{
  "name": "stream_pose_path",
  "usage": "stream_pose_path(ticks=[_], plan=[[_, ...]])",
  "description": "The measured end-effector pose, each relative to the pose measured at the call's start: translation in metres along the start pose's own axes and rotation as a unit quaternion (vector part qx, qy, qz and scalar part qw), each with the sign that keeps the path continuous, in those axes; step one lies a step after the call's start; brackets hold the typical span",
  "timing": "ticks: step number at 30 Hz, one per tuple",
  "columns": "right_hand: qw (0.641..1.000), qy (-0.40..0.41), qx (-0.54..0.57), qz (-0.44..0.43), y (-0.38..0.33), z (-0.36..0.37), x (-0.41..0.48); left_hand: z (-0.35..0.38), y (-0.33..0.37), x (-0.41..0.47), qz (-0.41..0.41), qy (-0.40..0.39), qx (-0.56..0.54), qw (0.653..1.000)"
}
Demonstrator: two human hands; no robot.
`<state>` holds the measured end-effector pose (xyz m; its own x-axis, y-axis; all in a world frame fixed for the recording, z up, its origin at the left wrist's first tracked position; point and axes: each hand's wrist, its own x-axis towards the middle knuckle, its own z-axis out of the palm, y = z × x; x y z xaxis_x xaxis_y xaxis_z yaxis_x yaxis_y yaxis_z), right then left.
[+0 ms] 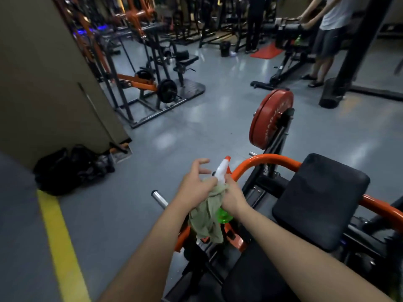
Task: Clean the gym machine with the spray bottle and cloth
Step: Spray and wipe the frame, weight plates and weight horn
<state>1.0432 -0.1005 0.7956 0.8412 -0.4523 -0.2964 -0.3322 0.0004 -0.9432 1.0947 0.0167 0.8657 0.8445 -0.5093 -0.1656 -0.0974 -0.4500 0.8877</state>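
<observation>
I have both hands together in front of me, above the gym machine (272, 159). My right hand (234, 196) is wrapped round the neck of the spray bottle (221, 171), holding it upright and tilted a little to the left. The bottle has a white trigger head with an orange nozzle tip, and its clear green body shows just below my wrist. The cloth (207, 216), a crumpled olive-drab rag, is bunched between my hands at the bottle's neck and hangs down in loose folds. My left hand (197, 184) lies against the cloth with fingers spread and gripping nothing. Beside them are the machine's curved orange tube, black pad (320, 199) and red weight plate (270, 118).
</observation>
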Motion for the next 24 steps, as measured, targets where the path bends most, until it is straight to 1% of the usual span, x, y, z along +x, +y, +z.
stream_pose_path(ticks=[1, 2, 3, 5, 6, 7, 8, 10, 11, 13, 14, 16, 18, 19, 20, 21, 23, 24], plan=[[0.999, 0.037, -0.029, -0.011, -0.001, -0.006, -0.006, -0.003, 0.000, -0.004, -0.012, 0.052, -0.035, 0.998], [0.997, 0.068, -0.030, -0.008, 0.000, -0.013, -0.008, -0.008, 0.000, -0.008, -0.036, 0.092, -0.070, 0.993], [0.997, 0.076, -0.014, 0.008, 0.001, -0.017, -0.011, -0.012, -0.003, -0.010, -0.056, 0.117, -0.105, 0.986], [0.998, 0.040, -0.004, 0.049, 0.011, -0.025, -0.012, -0.018, -0.008, -0.016, -0.100, 0.151, -0.175, 0.968], [0.998, 0.019, -0.018, 0.060, 0.014, -0.026, -0.015, -0.018, -0.014, -0.016, -0.127, 0.177, -0.219, 0.951], [0.998, -0.008, -0.033, 0.057, 0.019, -0.026, -0.015, -0.018, -0.018, -0.017, -0.154, 0.201, -0.269, 0.929], [0.998, -0.035, -0.041, 0.045, 0.017, -0.027, -0.024, -0.017, -0.022, -0.016, -0.182, 0.220, -0.332, 0.899], [0.996, -0.089, 0.001, 0.027, 0.007, -0.025, -0.042, -0.013, -0.022, -0.018, -0.207, 0.213, -0.473, 0.829], [0.992, -0.124, 0.014, 0.019, 0.005, -0.024, -0.047, -0.009, -0.021, -0.020, -0.213, 0.203, -0.516, 0.805], [0.982, -0.187, 0.022, -0.001, 0.003, -0.018, -0.056, 0.003, -0.028, -0.019, -0.218, 0.185, -0.549, 0.786], [0.981, -0.194, 0.024, -0.013, 0.005, -0.014, -0.058, 0.009, -0.035, -0.019, -0.234, 0.189, -0.539, 0.787], [0.988, -0.153, 0.010, -0.021, 0.007, -0.005, -0.059, 0.016, -0.048, -0.019, -0.265, 0.168, -0.486, 0.816], [0.993, -0.117, 0.013, -0.009, 0.013, -0.002, -0.053, 0.017, -0.054, -0.021, -0.300, 0.105, -0.425, 0.848], [0.994, -0.107, 0.025, 0.000, 0.013, -0.003, -0.052, 0.016, -0.055, -0.025, -0.317, 0.053, -0.388, 0.864], [0.994, -0.102, 0.037, 0.010, 0.013, -0.004, -0.050, 0.015, -0.052, -0.031, -0.335, 0.003, -0.366, 0.868], [0.994, -0.097, 0.037, 0.019, 0.013, -0.007, -0.047, 0.014, -0.054, -0.032, -0.340, -0.040, -0.367, 0.865], [0.994, -0.101, 0.011, 0.030, 0.013, -0.012, -0.045, 0.015, -0.060, -0.031, -0.337, -0.062, -0.364, 0.866], [0.993, -0.115, -0.003, 0.033, 0.012, -0.014, -0.044, 0.017, -0.062, -0.031, -0.337, -0.044, -0.359, 0.869]])
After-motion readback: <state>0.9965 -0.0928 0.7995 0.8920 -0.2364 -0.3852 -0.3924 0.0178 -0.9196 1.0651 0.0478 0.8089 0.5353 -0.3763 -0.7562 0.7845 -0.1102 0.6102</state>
